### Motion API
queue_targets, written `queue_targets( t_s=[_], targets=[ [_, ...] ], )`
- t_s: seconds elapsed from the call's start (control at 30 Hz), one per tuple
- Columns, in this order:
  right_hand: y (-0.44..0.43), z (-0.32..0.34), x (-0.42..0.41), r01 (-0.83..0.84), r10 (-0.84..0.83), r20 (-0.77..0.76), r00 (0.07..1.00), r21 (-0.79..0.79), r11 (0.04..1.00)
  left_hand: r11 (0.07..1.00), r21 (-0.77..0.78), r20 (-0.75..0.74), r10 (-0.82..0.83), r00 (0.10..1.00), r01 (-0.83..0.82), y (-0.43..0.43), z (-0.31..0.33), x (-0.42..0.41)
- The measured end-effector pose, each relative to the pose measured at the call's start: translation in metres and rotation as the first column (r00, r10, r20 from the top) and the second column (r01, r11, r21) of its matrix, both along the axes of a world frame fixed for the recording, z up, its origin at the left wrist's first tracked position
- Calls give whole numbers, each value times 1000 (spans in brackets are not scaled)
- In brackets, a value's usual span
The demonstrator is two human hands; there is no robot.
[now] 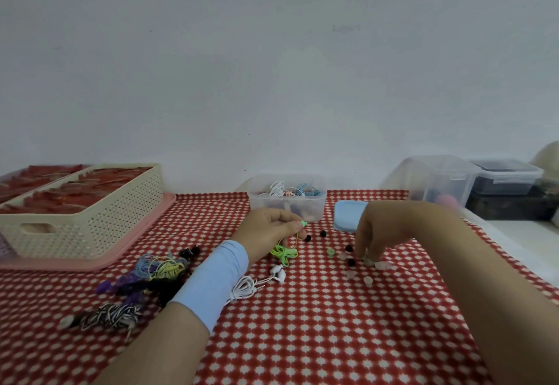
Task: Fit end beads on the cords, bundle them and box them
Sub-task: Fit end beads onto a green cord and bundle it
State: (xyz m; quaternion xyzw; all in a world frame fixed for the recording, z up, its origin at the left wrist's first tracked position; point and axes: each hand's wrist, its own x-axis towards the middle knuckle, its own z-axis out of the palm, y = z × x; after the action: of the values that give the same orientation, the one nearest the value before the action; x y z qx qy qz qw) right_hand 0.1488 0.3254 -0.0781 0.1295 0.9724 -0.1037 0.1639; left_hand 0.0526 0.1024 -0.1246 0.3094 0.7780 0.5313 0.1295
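My left hand [273, 227] pinches the end of a green cord [284, 252], whose bundled part hangs down onto the red checked cloth. My right hand [378, 233] reaches down with curled fingertips onto a pale green bead [368, 260] among loose beads: black ones [351, 262], clear ones [381, 265] and one green [330, 252]. A white cord bundle [246, 288] lies near my left wrist. A clear plastic box [287, 200] behind holds several bundled cords. Whether the bead is lifted I cannot tell.
A pile of mixed coloured cords [151, 272] and a striped cord [112, 315] lie at left. A cream basket [90, 212] on a pink tray stands at back left. A blue lid [348, 215] and clear bins [438, 179] sit at back right.
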Motion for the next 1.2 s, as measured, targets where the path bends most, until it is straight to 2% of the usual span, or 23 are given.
queue_targets(
  t_s=[0.17,0.37,0.67,0.9,1.07,1.2],
  targets=[
    [0,0,-1,1,-1,-8,1000,-11,1000,1000,-2,-8,0,1000,0,0,-2,0],
    [-1,-4,-6,15,-27,-124,992,-95,995,1000,-9,-21,3,1000,-3,1,-3,-1],
    [-2,-8,-7,-9,7,-68,998,-38,999,1000,15,8,3,1000,-3,0,-5,-2],
    [-3,-1,-4,-40,22,-162,987,-107,993,1000,26,10,8,1000,-8,0,-5,-2],
    [-15,0,-6,-111,7,-311,950,-315,943,999,33,8,3,1000,-3,0,-5,-3],
    [-31,-7,-9,-174,-40,-361,932,-541,823,997,75,41,11,999,-14,-1,-6,-3]
  ],
)
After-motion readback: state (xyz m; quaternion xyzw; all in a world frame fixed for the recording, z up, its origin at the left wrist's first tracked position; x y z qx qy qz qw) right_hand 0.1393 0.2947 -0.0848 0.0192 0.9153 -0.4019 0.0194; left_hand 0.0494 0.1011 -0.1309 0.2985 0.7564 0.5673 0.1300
